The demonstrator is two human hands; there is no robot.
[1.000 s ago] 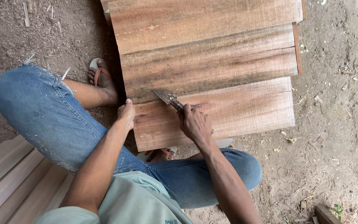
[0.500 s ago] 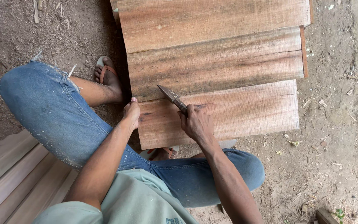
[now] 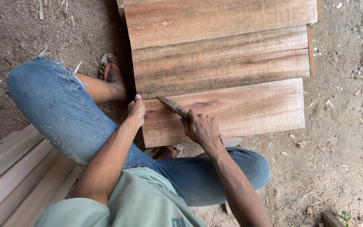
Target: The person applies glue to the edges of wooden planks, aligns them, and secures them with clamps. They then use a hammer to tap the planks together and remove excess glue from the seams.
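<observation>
The right hand (image 3: 201, 128) is gripping a knife (image 3: 172, 106), its blade lying on the nearest plank (image 3: 248, 111). The left hand (image 3: 137, 110) is curling closed against that plank's left edge.

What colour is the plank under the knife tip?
Reddish-brown plank with darker streaks near the knife, seen clearly in the head view.

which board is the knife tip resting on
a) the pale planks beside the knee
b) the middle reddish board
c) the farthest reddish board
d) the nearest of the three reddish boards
d: the knife in the right hand lies over the nearest board, whose end the left hand grips.
</observation>
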